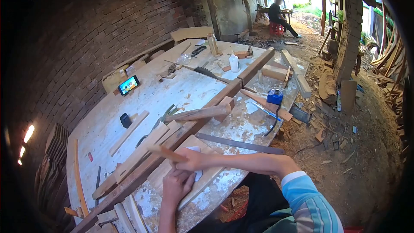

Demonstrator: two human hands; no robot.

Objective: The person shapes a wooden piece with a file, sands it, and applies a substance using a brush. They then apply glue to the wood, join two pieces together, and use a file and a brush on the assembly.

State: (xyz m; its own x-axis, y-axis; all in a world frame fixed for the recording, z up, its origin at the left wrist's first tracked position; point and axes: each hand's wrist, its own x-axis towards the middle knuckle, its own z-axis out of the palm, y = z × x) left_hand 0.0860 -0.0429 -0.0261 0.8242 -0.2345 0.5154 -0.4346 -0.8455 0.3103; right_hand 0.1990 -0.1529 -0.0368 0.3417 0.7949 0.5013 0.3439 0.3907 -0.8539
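My right hand [192, 159] is closed around a short wooden stick [166, 153], which points up and to the left. Just below it, my left hand [176, 184] has curled fingers over a flat wooden board [213, 173]; what they grip is hidden. Beside both hands lies a crumpled white piece [199, 175], paper or cloth, partly covered by them. A long wooden beam [194, 123] runs across the table beyond my hands. Close to my right forearm rests a dark flat metal strip [239, 143].
On the worktable [194, 87] are a circular saw blade [205, 71], a lit phone [128, 85], a white bottle [234, 63], a blue tape measure [274, 96] and several wood pieces. A person [278, 15] sits on a red stool far back. A post [348, 34] stands right.
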